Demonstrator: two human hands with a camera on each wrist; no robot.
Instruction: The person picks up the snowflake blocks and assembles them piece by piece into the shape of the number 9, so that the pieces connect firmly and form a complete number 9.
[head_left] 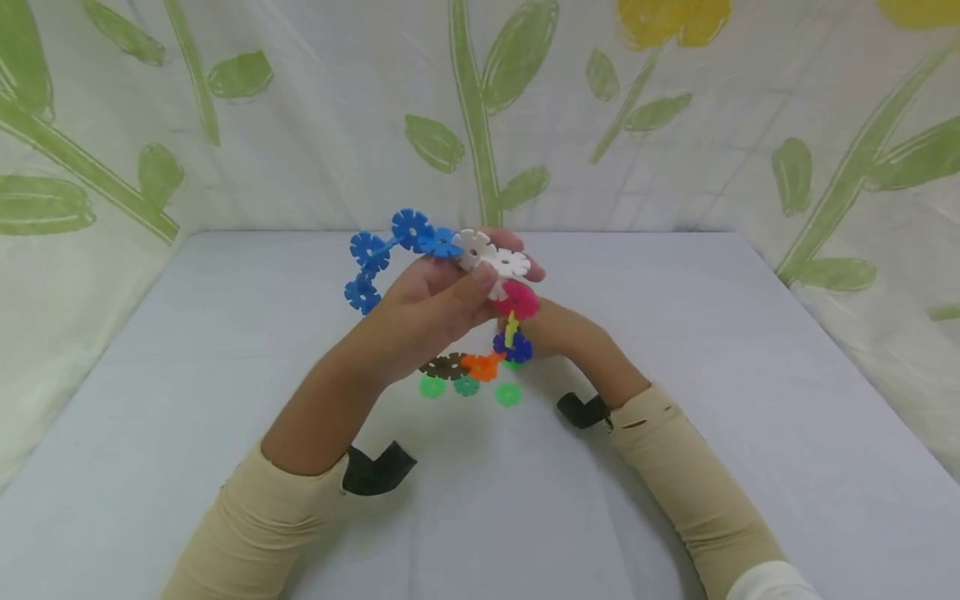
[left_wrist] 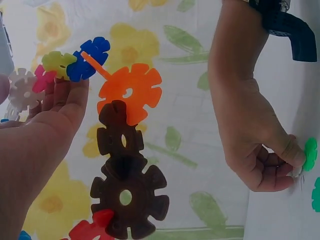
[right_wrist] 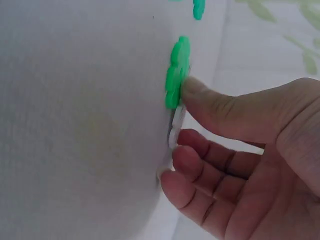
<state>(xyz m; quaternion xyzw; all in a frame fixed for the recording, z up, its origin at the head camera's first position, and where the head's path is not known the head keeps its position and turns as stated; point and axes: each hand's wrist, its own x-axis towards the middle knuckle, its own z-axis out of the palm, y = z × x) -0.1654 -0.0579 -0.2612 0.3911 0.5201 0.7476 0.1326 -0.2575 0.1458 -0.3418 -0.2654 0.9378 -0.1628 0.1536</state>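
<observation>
My left hand (head_left: 480, 279) grips a looped chain of snowflake discs held above the white table (head_left: 225, 350), with its fingers round the white discs (head_left: 474, 246) and the pink disc (head_left: 519, 300). Blue discs (head_left: 408, 227) arc to the upper left. Orange (left_wrist: 131, 92) and brown discs (left_wrist: 127, 197) hang below. My right hand (head_left: 551, 329) is down on the table behind the chain, fingers curled. Its thumb (right_wrist: 200, 97) touches a green disc (right_wrist: 176, 75), and a pale white disc (right_wrist: 175, 130) is pinched between thumb and fingers.
Three loose green discs (head_left: 466, 385) lie on the table under the chain; another (right_wrist: 199, 7) sits beyond the thumb. A leaf-and-flower patterned cloth (head_left: 675, 125) walls in the back and sides. Black camera straps (head_left: 375, 468) sit on both wrists.
</observation>
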